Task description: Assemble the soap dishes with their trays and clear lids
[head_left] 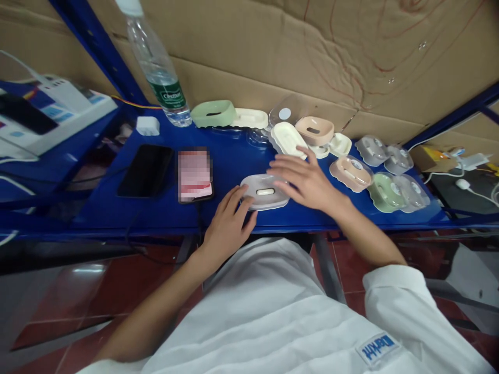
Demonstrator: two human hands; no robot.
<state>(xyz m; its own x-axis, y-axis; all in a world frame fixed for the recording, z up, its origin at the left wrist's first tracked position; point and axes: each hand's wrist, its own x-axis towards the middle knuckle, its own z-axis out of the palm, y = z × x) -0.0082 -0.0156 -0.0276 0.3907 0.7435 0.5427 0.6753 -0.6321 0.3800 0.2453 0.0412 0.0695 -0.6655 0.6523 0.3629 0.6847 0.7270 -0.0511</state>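
A blue table (226,158) spans the view, with one cardboard sheet (249,67) upright behind it. One clear bottle (156,62) with a green label stands at the back left.

The left hand (230,221) has its fingers loosely bent, their tips on the left end of the grey dish; it is not clenched. The right hand (302,179) is released, fingers spread over the dish's right end.

Two phones lie left of the hands: a black phone (145,171) and, nearer the dish, a phone with a blurred screen (194,174). Both point away from the person, the black one slanting.

One grey dish (255,200) lies flat near the table's front edge, between the hands. Its long axis runs left to right, nearly parallel to that edge.

Along the back are one green dish (213,113), one peach dish (322,127) and at least three cream dishes (288,137); overlap makes their exact number unclear. The frontmost large cream one slants. At the right are five covered dishes (351,173): one peach, one green, three greyish.

One white adapter (147,125) sits left of the bottle. Smallest, one white oval piece (265,192) lies mid-dish, its long axis matching the dish's.
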